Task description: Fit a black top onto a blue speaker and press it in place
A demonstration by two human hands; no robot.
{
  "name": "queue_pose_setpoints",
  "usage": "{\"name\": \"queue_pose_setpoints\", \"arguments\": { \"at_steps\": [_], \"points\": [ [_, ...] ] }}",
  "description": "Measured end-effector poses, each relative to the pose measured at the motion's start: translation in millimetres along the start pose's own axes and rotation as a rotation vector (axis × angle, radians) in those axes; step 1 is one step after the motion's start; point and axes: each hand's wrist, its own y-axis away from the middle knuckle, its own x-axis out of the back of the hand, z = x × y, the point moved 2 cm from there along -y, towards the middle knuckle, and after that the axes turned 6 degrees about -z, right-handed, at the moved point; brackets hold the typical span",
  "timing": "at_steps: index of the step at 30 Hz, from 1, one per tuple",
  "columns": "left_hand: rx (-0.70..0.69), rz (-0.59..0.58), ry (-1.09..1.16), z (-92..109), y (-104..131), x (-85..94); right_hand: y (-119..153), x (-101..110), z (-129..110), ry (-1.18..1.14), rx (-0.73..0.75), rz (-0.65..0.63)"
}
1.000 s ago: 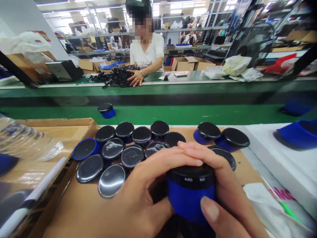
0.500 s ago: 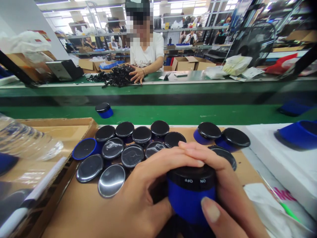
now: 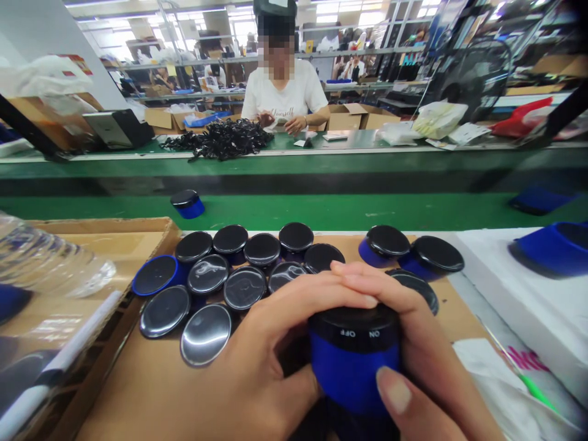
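Across the green conveyor belt (image 3: 321,211), a co-worker (image 3: 285,92) has pulled both hands back from the black pile toward the chest, and a lone blue unit (image 3: 186,203) has drifted leftward. Nearer, over the cardboard-covered table (image 3: 151,392), the left hand (image 3: 271,361) and right hand (image 3: 427,367) remain clasped around the blue cylinder (image 3: 353,361), fingers (image 3: 349,293) pressed over its black top, so the grip looks unchanged.

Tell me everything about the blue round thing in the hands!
The blue round thing is a short plastic-looking cylinder with a black top band printed OFF and ON, upside down to the camera. It stands upright over the cardboard. The left hand and the right hand wrap it, fingers pressing on top.
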Motion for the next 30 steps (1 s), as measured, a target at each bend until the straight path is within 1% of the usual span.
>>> {"name": "queue_pose_setpoints", "arguments": {
  "at_steps": [4,7,9,12,14,16,18,22,25,28,30],
  "points": [
    [-0.01,0.029,-0.011,1.6,1.7,0.5,4.8,-0.7,-2.9,0.052,-0.064,-0.005],
    [0.005,0.019,-0.007,1.3,1.3,0.6,8.7,-0.8,-3.3,0.078,-0.108,-0.009],
    [0.011,0.002,-0.013,0.8,0.0,0.5,9.1,-0.5,-2.8,0.074,-0.104,-0.007],
    [0.012,0.009,-0.002,1.7,-2.8,-0.1,7.0,-1.0,-3.3,0.057,-0.076,0.009],
    [0.012,0.017,0.053,3.4,-4.8,-1.3,5.2,-3.1,-5.1,0.038,-0.052,0.02],
    [0.01,0.03,0.157,4.4,-6.1,-2.4,3.7,-5.7,-6.8,-0.012,-0.032,0.053],
    [0.025,0.021,0.253,3.6,-5.9,-3.1,2.7,-7.9,-6.9,-0.08,-0.033,0.114],
    [0.045,-0.044,0.332,-0.8,-2.5,-2.7,0.7,-9.3,-4.1,-0.23,-0.127,0.217],
    [0.069,-0.066,0.423,-3.1,-0.8,-2.7,-2.8,-5.6,-6.1,-0.253,-0.167,0.277],
    [0.112,-0.087,0.468,-1.9,-0.1,-4.4,-7.6,2.6,-6.7,-0.247,-0.191,0.267],
    [0.101,-0.083,0.449,1.2,-0.2,-5.2,-9.3,10.4,-2.8,-0.284,-0.207,0.272]
  ]
}}
